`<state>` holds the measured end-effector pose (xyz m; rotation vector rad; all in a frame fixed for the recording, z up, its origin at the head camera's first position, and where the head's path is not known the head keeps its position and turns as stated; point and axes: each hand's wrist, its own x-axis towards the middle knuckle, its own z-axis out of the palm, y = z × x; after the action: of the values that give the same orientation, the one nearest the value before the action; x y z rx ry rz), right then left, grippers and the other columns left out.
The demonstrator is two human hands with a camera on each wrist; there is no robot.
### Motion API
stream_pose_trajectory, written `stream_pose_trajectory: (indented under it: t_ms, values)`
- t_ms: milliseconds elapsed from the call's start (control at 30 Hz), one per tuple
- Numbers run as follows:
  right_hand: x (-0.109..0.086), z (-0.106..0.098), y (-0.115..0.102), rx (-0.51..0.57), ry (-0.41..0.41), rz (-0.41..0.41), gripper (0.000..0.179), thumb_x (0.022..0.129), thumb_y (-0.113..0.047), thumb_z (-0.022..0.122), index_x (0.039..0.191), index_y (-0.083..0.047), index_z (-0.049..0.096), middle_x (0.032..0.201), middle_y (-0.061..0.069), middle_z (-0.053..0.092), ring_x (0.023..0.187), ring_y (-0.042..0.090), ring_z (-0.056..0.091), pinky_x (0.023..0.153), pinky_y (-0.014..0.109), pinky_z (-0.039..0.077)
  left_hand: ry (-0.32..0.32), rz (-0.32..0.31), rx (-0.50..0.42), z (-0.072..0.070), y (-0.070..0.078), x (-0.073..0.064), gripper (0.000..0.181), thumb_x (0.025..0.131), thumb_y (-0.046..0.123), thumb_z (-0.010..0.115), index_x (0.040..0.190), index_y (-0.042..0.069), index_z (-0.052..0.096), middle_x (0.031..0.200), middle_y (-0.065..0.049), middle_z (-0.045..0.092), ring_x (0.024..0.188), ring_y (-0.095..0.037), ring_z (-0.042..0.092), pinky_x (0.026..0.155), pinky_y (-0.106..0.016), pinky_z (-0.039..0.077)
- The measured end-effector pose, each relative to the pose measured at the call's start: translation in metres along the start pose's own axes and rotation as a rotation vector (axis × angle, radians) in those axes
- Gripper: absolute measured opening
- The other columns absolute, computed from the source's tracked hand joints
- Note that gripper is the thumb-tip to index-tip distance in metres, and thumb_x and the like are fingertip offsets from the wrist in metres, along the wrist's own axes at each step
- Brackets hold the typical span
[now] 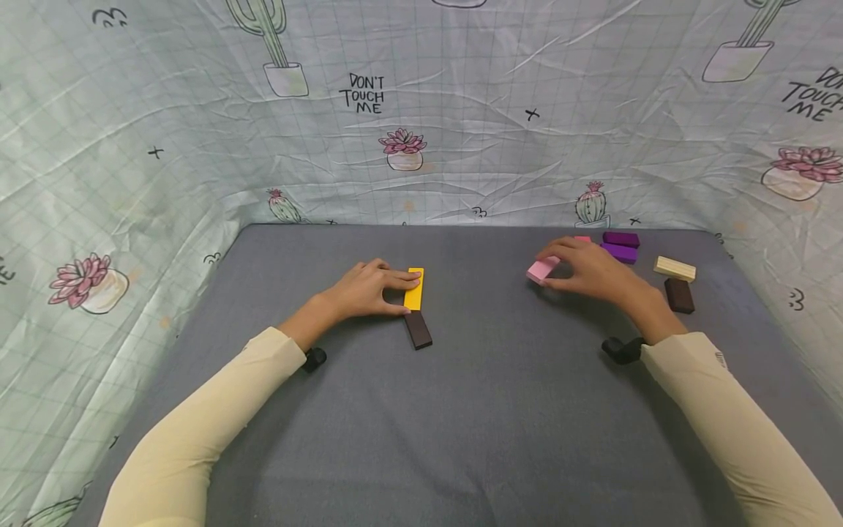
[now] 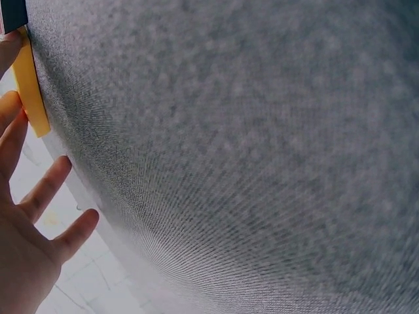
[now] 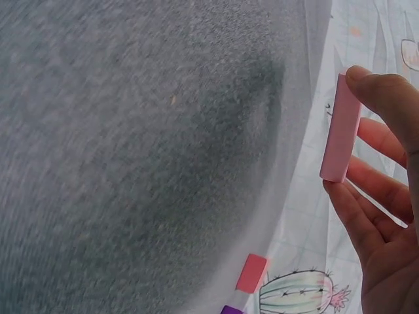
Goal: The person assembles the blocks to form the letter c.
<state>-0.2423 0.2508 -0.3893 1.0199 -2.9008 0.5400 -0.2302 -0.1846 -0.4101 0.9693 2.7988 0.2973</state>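
Note:
My left hand (image 1: 369,289) lies at a yellow block (image 1: 413,296), fingertips on its far end and thumb tip at its near end. Ring and little fingers stick out straight in the left wrist view. A dark brown block (image 1: 418,330) lies against the near end of the yellow one, slightly angled to it. Over on the right, my right hand (image 1: 589,271) pinches a light pink block (image 1: 543,270) by its ends between thumb and fingers. In the right wrist view that pink block (image 3: 340,131) is held tilted, with its long side showing.
Beyond the right hand lie a coral-pink block (image 3: 252,273), two purple blocks (image 1: 621,240), a pale wood block (image 1: 675,268) and another dark brown block (image 1: 680,296). Printed cloth (image 1: 461,176) hangs around the grey table (image 1: 461,410) at the back and sides.

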Motion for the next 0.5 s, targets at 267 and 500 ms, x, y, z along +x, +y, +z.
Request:
stream_pose_trajectory:
  t_ms: [267,500]
  values:
    - [0.009,0.003,-0.007,0.027,0.009,-0.011,0.041,0.087,-0.023,0.082,0.120,-0.003,0.071,0.124,0.017,0.065,0.117,0.034,0.060,0.097,0.056,0.048,-0.010,-0.008,0.012,-0.001,0.001,0.000,0.066,0.089,0.058,0.072,0.148,0.036,0.052,0.151,0.014,0.051,0.133,-0.030,0.046,0.097,-0.054,0.038]
    - [0.015,0.009,-0.009,0.048,0.012,-0.020,0.041,0.087,-0.025,0.082,0.121,-0.004,0.070,0.124,0.016,0.064,0.114,0.033,0.061,0.095,0.055,0.049,-0.009,-0.009,0.003,-0.001,0.001,0.000,0.066,0.089,0.058,0.072,0.148,0.035,0.052,0.151,0.012,0.051,0.133,-0.030,0.046,0.098,-0.054,0.037]
